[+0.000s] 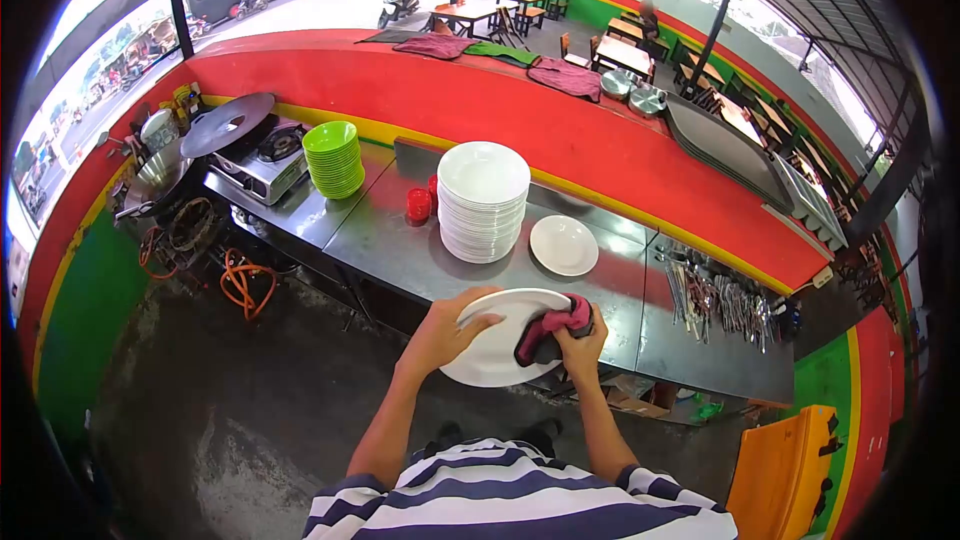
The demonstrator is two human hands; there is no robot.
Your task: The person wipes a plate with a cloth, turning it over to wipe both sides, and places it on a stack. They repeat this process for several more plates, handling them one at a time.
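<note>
A white plate [492, 352] is tilted in front of my body, over the near edge of the metal counter. My left hand [452, 328] grips its left rim, the thumb lying on the plate's face. In my right hand [583, 342] is a bunched red and dark cloth [545, 332], pressed against the plate's right side. Beyond them stands a tall stack of white plates [482, 210]. To the right of that stack, a single white plate [564, 245] lies on the counter.
Green bowls [336, 160] are stacked at the left, beside a portable stove [262, 165]. Red cups [419, 205] stand by the plate stack. Several pieces of cutlery [715, 295] lie at the right. Trays [725, 145] and folded cloths [565, 77] rest on the red ledge [330, 85].
</note>
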